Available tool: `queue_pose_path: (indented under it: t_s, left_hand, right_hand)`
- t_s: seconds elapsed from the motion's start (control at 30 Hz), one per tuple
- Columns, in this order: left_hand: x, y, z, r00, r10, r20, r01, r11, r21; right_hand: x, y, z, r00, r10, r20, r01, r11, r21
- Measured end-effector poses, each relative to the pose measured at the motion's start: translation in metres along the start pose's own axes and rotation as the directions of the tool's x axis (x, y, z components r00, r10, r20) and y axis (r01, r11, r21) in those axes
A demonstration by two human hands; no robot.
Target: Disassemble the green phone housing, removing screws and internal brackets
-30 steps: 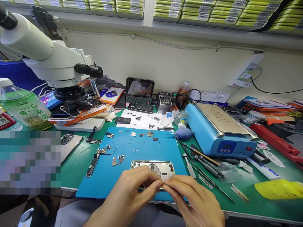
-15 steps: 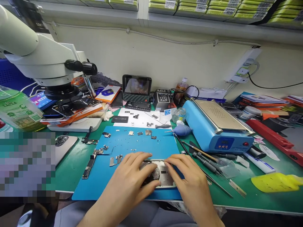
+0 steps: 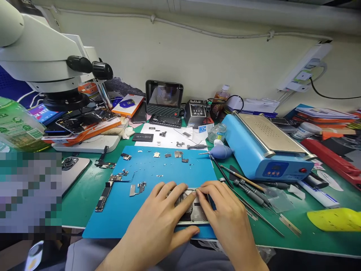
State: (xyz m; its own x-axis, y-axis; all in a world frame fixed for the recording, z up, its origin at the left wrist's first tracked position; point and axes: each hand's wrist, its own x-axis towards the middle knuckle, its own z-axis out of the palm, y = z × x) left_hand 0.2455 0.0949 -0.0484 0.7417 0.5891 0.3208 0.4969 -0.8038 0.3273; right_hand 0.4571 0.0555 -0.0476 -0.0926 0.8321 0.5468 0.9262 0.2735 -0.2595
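An opened phone housing (image 3: 200, 215), with a bare metal inside and a round dark part, lies at the front of the blue mat (image 3: 169, 165). My left hand (image 3: 166, 214) lies across its left half, fingers over the top and thumb along the near edge, gripping it. At the far edge of the housing, my right hand (image 3: 225, 210) pinches with thumb and index finger, close to my left index fingertip. Anything small between those fingertips is hidden. Left of my hands are a logic board (image 3: 104, 197) and a flex cable part (image 3: 137, 189).
Small screws and parts dot the mat. A battery (image 3: 143, 137) lies behind it. To the right are a blue air blower (image 3: 221, 152), a blue heating plate (image 3: 267, 150), tweezers (image 3: 265, 216) and a yellow bottle (image 3: 334, 220). A microscope (image 3: 56, 71) overhangs the left side.
My view has tilted down slightly. My left index finger has moved right and up to the housing's far edge, beside my right fingertips. My left thumb has slid to the near edge.
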Motion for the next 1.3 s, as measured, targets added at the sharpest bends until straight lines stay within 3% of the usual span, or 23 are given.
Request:
queue_pose_path:
  t_s: [0.23,0.7,0.93,1.3]
  left_hand:
    - [0.0,-0.001,0.004,1.0,0.005,-0.014,-0.004,1.0,0.019]
    - [-0.005,0.001,0.013,0.994,0.051,-0.098,-0.033,0.983,0.183]
    - [-0.005,0.001,0.01,0.996,0.05,-0.075,-0.036,0.982,0.183]
    - [0.0,0.0,0.002,1.0,-0.001,0.012,0.0,0.999,0.053]
  right_hand:
    - [0.0,0.001,0.001,0.999,0.024,0.031,-0.025,0.999,0.026]
    - [0.005,0.007,-0.002,0.977,0.206,0.061,-0.213,0.96,0.182]
    - [0.003,0.006,0.001,0.989,0.142,0.051,-0.147,0.981,0.128]
    - [-0.001,0.003,0.003,0.997,0.06,0.04,-0.061,0.998,0.022]
